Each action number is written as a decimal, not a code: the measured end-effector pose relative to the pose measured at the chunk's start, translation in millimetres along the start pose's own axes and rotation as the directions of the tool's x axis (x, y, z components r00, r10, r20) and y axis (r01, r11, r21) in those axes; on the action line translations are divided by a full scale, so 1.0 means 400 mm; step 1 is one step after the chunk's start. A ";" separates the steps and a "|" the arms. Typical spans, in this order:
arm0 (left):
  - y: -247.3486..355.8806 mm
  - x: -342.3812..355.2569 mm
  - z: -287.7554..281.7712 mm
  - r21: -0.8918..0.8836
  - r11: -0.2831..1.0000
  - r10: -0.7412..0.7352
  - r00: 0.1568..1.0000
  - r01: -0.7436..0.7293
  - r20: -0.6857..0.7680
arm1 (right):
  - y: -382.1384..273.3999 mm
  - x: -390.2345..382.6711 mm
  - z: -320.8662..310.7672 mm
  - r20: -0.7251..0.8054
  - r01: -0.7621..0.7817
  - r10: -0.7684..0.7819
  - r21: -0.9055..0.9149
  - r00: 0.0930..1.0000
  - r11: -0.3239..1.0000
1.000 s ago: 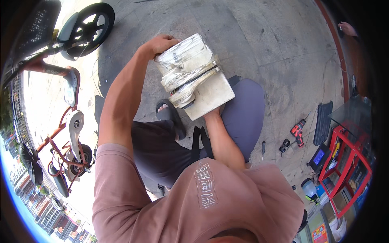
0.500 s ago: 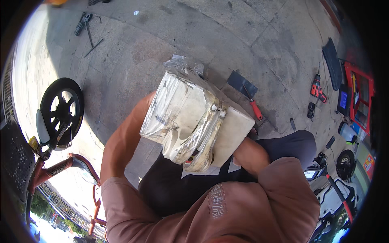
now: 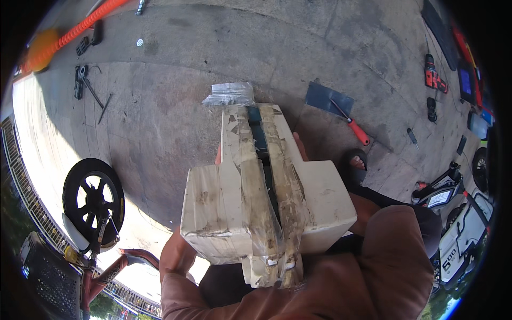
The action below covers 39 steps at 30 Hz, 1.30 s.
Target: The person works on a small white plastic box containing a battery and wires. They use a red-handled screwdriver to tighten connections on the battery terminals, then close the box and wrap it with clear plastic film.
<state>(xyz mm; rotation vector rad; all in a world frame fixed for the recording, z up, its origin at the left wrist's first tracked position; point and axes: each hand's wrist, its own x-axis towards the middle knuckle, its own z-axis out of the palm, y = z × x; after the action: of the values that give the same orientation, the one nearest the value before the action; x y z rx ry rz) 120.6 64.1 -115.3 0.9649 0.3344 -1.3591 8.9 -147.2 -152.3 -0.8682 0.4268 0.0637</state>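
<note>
Both hands' fingers (image 3: pixel 300 146) grip the taped box (image 3: pixel 326 186) at eleven and one o'clock, but loose tape (image 3: pixel 230 94) could cause slipping.

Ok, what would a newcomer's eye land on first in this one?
A cream stepped block, banded with stained clear tape, dominates the centre, the left hand and right hand mostly hidden at its sides. Beyond it to the right, a red-handled tool lies across a dark rectangular sheet on the grey paving. At left stands a black spoked wheel.

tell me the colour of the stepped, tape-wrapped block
The block is cream, with brown-stained tape; head view.
</note>
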 end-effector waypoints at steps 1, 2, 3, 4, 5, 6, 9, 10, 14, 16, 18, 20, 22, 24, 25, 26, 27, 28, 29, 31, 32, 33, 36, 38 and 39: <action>-0.008 -0.012 -0.006 -0.008 1.000 0.000 1.000 0.000 -0.005 | 0.004 0.001 -0.006 0.007 0.003 -0.003 -0.024 1.000 1.000; -0.013 -0.017 -0.013 -0.017 1.000 -0.001 1.000 0.001 -0.005 | 0.012 0.007 -0.017 0.004 0.011 -0.011 -0.042 1.000 0.999; -0.017 -0.012 -0.013 -0.002 1.000 -0.011 1.000 0.011 0.002 | 0.017 0.010 -0.031 -0.004 0.035 -0.035 -0.055 0.999 0.998; -0.014 -0.016 -0.017 -0.001 1.000 0.003 1.000 -0.003 0.002 | 0.017 0.020 -0.037 0.012 0.040 -0.039 -0.078 0.999 0.996; -0.016 -0.017 -0.027 -0.005 1.000 0.014 1.000 -0.014 -0.002 | 0.020 0.032 -0.042 0.030 0.048 -0.045 -0.100 0.999 0.994; -0.018 -0.014 -0.035 -0.008 1.000 0.021 1.000 -0.021 -0.005 | 0.025 0.040 -0.045 0.046 0.054 -0.048 -0.125 0.998 0.991; -0.027 -0.025 -0.038 -0.008 0.999 0.053 0.999 -0.053 -0.012 | 0.011 0.104 -0.064 0.143 0.147 -0.118 -0.213 0.983 0.966; -0.027 -0.018 -0.044 -0.001 0.998 0.064 0.998 -0.064 -0.018 | 0.001 0.120 -0.062 0.187 0.187 -0.142 -0.251 0.972 0.950; -0.018 0.034 -0.044 0.041 0.991 0.129 0.992 -0.128 -0.015 | 0.002 0.180 -0.071 0.306 0.344 -0.219 -0.449 0.926 0.825; -0.025 0.051 -0.054 0.112 0.978 0.183 0.982 -0.178 -0.039 | 0.015 0.196 -0.064 0.320 0.400 -0.265 -0.505 0.910 0.765; -0.066 0.053 -0.130 0.361 0.904 0.273 0.959 -0.229 -0.076 | 0.033 0.206 -0.026 0.337 0.449 -0.314 -0.479 0.887 0.754; -0.043 0.089 -0.072 0.250 0.884 0.431 0.896 -0.395 -0.105 | 0.055 0.192 -0.024 0.287 0.402 -0.301 -0.419 0.910 0.814; -0.019 0.112 -0.043 0.353 0.836 0.485 0.867 -0.421 -0.114 | 0.092 0.204 -0.038 0.217 0.330 -0.265 -0.364 0.940 0.871; -0.006 0.125 -0.024 0.346 0.823 0.506 0.858 -0.450 -0.090 | 0.089 0.221 -0.053 0.228 0.316 -0.253 -0.311 0.940 0.896; 0.002 0.127 -0.013 0.354 0.828 0.493 0.865 -0.435 -0.091 | 0.080 0.224 -0.054 0.230 0.320 -0.258 -0.295 0.938 0.900; 0.006 0.127 -0.004 0.362 0.832 0.480 0.873 -0.420 -0.091 | 0.072 0.226 -0.056 0.231 0.324 -0.265 -0.278 0.936 0.904; -0.008 0.122 -0.018 0.324 0.841 0.476 0.877 -0.432 -0.065 | 0.087 0.220 -0.067 0.235 0.329 -0.260 -0.332 0.937 0.884; -0.007 0.128 -0.022 0.355 0.805 0.516 0.856 -0.475 -0.026 | 0.099 0.227 -0.075 0.246 0.369 -0.297 -0.344 0.923 0.863; -0.023 0.122 -0.041 0.312 0.838 0.482 0.876 -0.448 -0.036 | 0.105 0.218 -0.077 0.255 0.370 -0.286 -0.400 0.924 0.838; -0.018 0.114 -0.082 0.271 0.894 0.375 0.927 -0.356 -0.019 | 0.100 0.215 -0.116 0.308 0.370 -0.238 -0.503 0.921 0.781; -0.012 0.099 -0.098 0.283 0.911 0.312 0.950 -0.301 0.007 | 0.088 0.199 -0.141 0.350 0.326 -0.155 -0.508 0.924 0.797; -0.020 0.084 -0.111 0.253 0.938 0.250 0.968 -0.237 -0.019 | 0.070 0.163 -0.157 0.357 0.262 -0.066 -0.536 0.932 0.803; -0.052 0.098 -0.166 0.294 0.950 0.144 0.983 -0.105 -0.114 | 0.077 0.141 -0.188 0.375 0.241 0.013 -0.623 0.927 0.744; -0.013 0.109 -0.185 0.276 0.954 -0.093 0.991 0.116 -0.095 | 0.070 0.161 -0.155 0.315 0.216 0.015 -0.683 0.949 0.698; -0.025 0.095 -0.165 0.313 0.949 -0.007 0.991 0.048 -0.133 | 0.085 0.148 -0.151 0.345 0.248 -0.008 -0.659 0.938 0.710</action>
<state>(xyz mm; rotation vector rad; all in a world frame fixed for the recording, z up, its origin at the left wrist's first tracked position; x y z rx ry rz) 141.1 88.5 -185.1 1.3232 0.2318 -1.4037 35.1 -177.4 -234.1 -1.6149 0.0083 0.2455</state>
